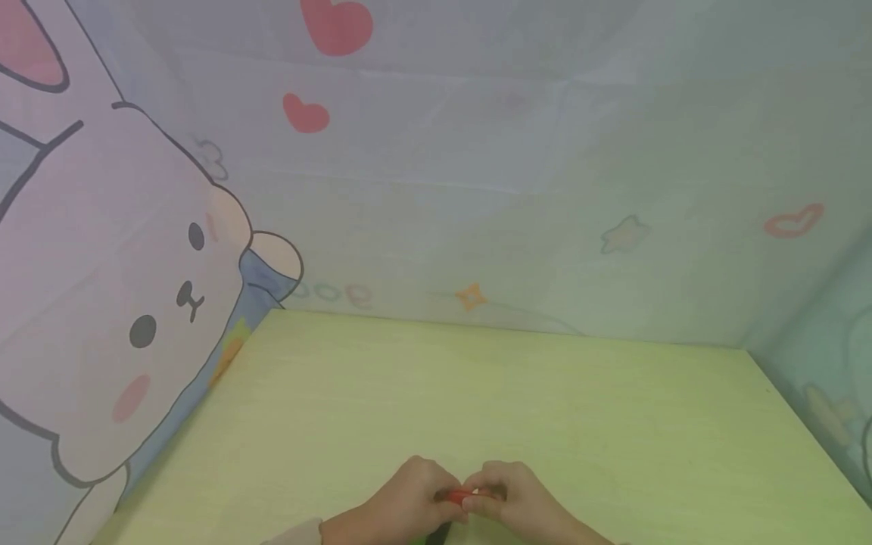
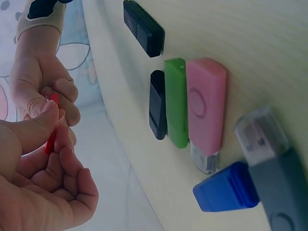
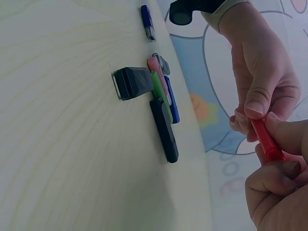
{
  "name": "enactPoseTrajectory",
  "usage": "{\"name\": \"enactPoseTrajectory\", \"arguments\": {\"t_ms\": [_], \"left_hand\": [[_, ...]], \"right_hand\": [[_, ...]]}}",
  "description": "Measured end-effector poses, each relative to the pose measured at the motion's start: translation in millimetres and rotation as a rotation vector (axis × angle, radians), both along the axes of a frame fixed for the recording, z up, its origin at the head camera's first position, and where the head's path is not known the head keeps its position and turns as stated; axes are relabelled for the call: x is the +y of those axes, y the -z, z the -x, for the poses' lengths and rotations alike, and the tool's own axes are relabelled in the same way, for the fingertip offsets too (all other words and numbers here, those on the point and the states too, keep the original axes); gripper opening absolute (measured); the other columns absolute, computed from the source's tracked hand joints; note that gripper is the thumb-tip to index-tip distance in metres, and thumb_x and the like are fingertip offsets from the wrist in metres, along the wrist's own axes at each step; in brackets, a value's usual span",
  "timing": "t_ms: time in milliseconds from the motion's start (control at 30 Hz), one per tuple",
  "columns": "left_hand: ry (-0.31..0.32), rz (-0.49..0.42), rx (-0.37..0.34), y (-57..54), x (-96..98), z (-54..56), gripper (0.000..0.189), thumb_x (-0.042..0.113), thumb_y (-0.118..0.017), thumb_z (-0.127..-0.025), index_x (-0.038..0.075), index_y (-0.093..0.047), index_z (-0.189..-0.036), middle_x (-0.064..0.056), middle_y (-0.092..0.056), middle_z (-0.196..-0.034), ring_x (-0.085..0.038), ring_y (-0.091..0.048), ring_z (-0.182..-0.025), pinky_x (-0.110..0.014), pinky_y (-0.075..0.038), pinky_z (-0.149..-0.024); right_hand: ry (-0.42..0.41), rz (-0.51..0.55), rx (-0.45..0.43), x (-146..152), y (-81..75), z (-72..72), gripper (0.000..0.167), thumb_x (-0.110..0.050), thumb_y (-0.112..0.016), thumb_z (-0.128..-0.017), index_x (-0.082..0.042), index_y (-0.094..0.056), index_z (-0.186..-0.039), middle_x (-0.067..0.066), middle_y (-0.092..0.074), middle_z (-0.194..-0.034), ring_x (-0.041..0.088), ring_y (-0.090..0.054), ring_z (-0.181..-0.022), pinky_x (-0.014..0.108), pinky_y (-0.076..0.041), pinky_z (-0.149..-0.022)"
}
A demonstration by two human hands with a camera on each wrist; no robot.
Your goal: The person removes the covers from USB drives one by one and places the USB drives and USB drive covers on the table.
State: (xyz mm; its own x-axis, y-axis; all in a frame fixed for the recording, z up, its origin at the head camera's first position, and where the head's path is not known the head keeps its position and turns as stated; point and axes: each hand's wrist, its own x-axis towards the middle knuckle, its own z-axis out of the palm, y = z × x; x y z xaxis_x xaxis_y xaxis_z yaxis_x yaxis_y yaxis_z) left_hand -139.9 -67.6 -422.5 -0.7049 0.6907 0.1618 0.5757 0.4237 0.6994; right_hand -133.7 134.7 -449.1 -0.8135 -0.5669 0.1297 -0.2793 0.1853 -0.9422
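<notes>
At the table's near side, both hands meet on a small red USB stick (image 1: 458,496). My left hand (image 1: 412,496) pinches one end between thumb and fingers. From the other side, my right hand (image 1: 521,492) grips the opposite end, fingers curled. In the right wrist view, the red USB stick (image 3: 267,140) shows as a slim glossy bar between the two thumbs; fingers cover both its ends. Below the hands, a green USB stick (image 2: 176,106) lies beside a pink one (image 2: 207,101) with its metal plug showing.
Around them on the pale yellow-green table (image 1: 579,409) lie a slim black stick (image 2: 157,106), a ridged black one (image 2: 144,31), a blue one (image 2: 226,187) and a grey one (image 2: 279,187) with a clear cap. A printed cloth (image 1: 477,151) hangs behind the table.
</notes>
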Motion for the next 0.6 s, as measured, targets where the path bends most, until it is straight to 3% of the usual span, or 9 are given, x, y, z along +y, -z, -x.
{"name": "enactPoseTrajectory", "arguments": {"t_ms": [267, 467, 600], "left_hand": [[-0.002, -0.031, -0.068, 0.3, -3.0, -0.9, 0.006, 0.01, -0.074, -0.083, 0.005, -0.077, -0.085, 0.003, -0.073, -0.076, 0.009, -0.044, -0.058, -0.011, -0.044, -0.055], [0.0, -0.039, -0.103, 0.9, -4.5, 0.0, 0.008, 0.011, -0.073, -0.084, 0.006, -0.078, -0.087, 0.003, -0.074, -0.077, 0.009, -0.047, -0.059, -0.012, -0.045, -0.055], [0.006, -0.049, -0.1, 0.7, -5.0, -0.1, 0.008, 0.01, -0.073, -0.084, 0.005, -0.077, -0.087, 0.001, -0.074, -0.078, 0.009, -0.05, -0.062, -0.012, -0.046, -0.056]], "right_hand": [[-0.043, 0.045, 0.02, -1.4, 2.6, 1.8, 0.022, -0.017, -0.064, -0.092, 0.001, -0.072, -0.101, 0.008, -0.054, -0.075, -0.001, -0.044, -0.071, 0.019, -0.045, -0.066], [-0.047, 0.041, -0.05, -1.2, 0.3, 0.4, 0.023, -0.017, -0.062, -0.093, 0.002, -0.071, -0.104, -0.005, -0.05, -0.078, 0.001, -0.042, -0.071, 0.019, -0.044, -0.067], [-0.046, 0.028, -0.034, -1.2, -0.4, 0.1, 0.023, -0.018, -0.062, -0.093, 0.001, -0.071, -0.104, -0.008, -0.047, -0.077, 0.001, -0.04, -0.07, 0.018, -0.043, -0.066]]}}
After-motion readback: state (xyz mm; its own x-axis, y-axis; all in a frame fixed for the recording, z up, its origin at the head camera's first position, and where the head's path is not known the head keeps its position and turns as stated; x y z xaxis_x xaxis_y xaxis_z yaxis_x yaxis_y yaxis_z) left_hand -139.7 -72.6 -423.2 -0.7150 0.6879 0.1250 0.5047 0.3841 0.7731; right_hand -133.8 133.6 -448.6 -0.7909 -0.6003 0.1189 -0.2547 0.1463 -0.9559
